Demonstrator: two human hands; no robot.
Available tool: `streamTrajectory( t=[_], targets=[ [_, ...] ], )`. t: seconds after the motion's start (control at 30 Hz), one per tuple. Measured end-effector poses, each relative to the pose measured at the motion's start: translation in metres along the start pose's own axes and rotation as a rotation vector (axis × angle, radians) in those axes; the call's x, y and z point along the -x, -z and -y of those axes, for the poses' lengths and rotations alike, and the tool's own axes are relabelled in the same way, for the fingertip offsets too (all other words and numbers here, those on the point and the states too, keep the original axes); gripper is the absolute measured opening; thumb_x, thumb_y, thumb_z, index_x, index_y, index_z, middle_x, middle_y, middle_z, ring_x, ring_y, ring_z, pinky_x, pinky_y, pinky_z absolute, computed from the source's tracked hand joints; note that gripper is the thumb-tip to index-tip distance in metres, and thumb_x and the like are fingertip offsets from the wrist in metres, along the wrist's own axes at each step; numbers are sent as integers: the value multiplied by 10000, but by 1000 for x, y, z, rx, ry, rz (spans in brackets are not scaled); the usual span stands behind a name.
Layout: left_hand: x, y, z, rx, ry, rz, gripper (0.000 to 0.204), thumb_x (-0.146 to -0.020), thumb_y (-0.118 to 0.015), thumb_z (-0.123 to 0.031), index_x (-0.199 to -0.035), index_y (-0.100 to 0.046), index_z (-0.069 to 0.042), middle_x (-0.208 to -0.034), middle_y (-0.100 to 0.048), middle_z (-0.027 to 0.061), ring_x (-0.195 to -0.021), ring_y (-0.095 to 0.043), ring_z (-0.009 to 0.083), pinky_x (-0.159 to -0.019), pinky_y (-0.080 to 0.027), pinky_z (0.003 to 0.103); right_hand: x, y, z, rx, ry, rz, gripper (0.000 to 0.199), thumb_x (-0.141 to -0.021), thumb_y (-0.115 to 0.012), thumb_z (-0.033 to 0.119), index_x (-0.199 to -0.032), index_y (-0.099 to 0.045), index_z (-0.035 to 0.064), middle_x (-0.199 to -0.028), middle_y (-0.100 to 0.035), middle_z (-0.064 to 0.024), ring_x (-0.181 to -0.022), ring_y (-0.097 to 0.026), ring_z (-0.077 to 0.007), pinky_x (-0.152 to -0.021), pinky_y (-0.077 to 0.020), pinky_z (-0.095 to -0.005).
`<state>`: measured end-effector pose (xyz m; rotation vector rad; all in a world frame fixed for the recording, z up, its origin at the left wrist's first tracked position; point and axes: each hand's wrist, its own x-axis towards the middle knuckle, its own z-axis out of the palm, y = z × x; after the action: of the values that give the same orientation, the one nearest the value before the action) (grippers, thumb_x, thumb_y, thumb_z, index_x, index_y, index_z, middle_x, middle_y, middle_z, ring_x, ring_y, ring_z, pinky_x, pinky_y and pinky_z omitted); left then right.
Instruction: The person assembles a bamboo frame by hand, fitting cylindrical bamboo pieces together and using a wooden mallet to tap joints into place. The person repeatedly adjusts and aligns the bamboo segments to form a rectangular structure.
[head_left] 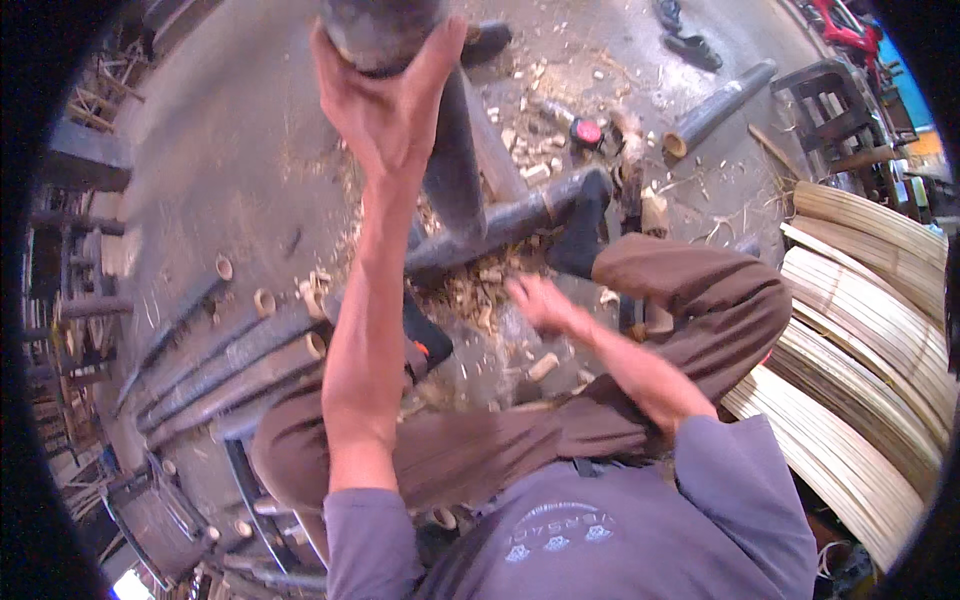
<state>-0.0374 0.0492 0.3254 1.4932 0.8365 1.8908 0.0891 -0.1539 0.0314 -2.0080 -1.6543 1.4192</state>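
Note:
My left hand [385, 120] is raised at arm's length, thumb and fingers wrapped round the lower end of a thick dark round pole [385, 35] that runs out of view at the top. Behind my wrist, another dark length [455, 175] slants down; whether it joins the held piece I cannot tell. It meets a dark bamboo pole [500, 228] lying across the floor before me. My right hand [540, 305] is low, just on the near side of that pole, over scattered wood chips [480, 300]. Its fingers are blurred, and nothing shows clearly in them.
My dark-socked right foot [580, 235] is against the lying pole's right end. Bamboo poles [250, 355] lie at left, with a short bamboo piece [720, 108] farther right. Split bamboo slats [850, 350] are stacked at right. Beyond the pole sits a black-and-red round object [587, 132].

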Motion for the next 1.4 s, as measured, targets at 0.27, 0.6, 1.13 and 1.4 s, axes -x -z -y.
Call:
streamTrajectory(
  t=[0.27,0.6,1.13,1.4],
  targets=[
    [-9,45,-11,-27,124,69,565,-746,-814,-87,-1189,-488,41,-1021,-641,68,-867,-618,157,-785,-538,318,20,-22,45,188,68,-82,796,-946,-511,454,-1519,-167,24,-1404,-422,-285,-1295,-426,-428,-1102,-336,-452],
    [4,84,-44,20,68,-148,799,-635,-824,-285,-1296,-469,-11,-1052,-651,135,-984,-625,214,-906,-465,341,-78,37,99,-165,437,-122,916,-682,-840,204,-1433,-359,-3,-1315,-561,-190,-1187,-541,-332,-1021,-417,-405],
    [78,192,92,636,521,-789,542,-883,-596,-563,-1035,-584,-43,-873,-635,85,-764,-653,232,-685,-566,403,-20,184,111,396,414,70,967,-593,-891,307,-1373,-399,17,-1264,-569,-232,-1194,-556,-371,-995,-456,-424],
    [130,210,136,790,642,-974,537,-886,-561,-597,-1022,-585,-79,-877,-631,71,-790,-646,238,-734,-547,420,-34,220,118,758,497,22,929,-598,-864,353,-1344,-450,-13,-1246,-586,-222,-1183,-559,-365,-1029,-428,-428]
  ],
)
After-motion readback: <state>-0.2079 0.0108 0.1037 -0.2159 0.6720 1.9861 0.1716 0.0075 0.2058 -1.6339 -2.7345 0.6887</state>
